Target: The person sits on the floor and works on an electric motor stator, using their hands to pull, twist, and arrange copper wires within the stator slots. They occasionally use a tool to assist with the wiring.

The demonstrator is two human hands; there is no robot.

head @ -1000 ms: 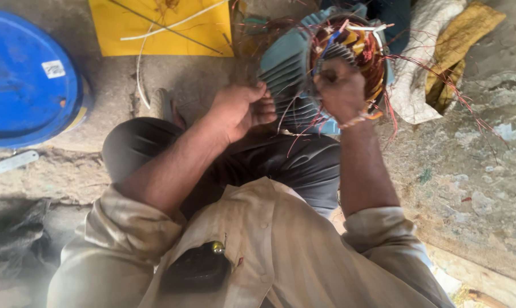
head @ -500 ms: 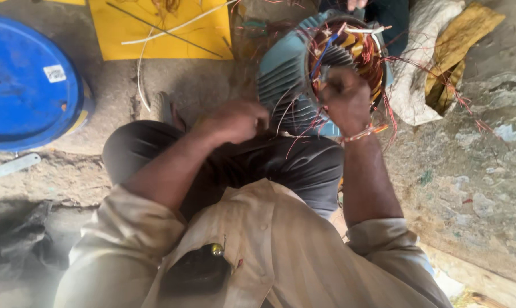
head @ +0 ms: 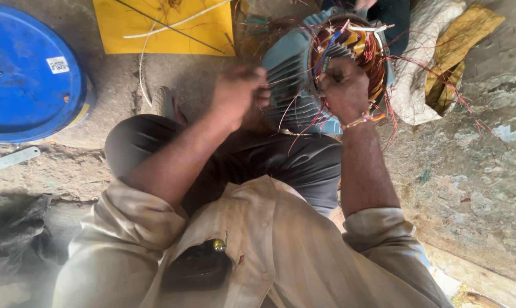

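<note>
A: What is different from a moment before?

B: The left hand (head: 238, 94) was lower, near the knee. Now it is raised and closer to the motor stator (head: 326, 63), just left of its ribbed blue-grey housing. It is closed like a fist, and thin wires (head: 295, 117) seem to run from it to the motor, but it is blurred, so I cannot tell exactly what it pinches.

A: And the other hand?

B: The right hand (head: 343, 85) stays at the open end of the stator, fingers curled on the rim by the copper windings (head: 372, 54). It is closed there, on the rim or the windings. The stator rests at the person's dark trousers, far from the chest, in the middle-right of the scene.

A: So what does it mean for the work?

B: I think the wire is being drawn tight by the left hand.

A: What is around?

B: A blue drum lid (head: 27, 74) far left, a yellow sheet (head: 166, 28) at the far side, cloth rags (head: 435, 63) on the right. Loose red wires (head: 440, 80) hang over the right side and could tangle.
</note>
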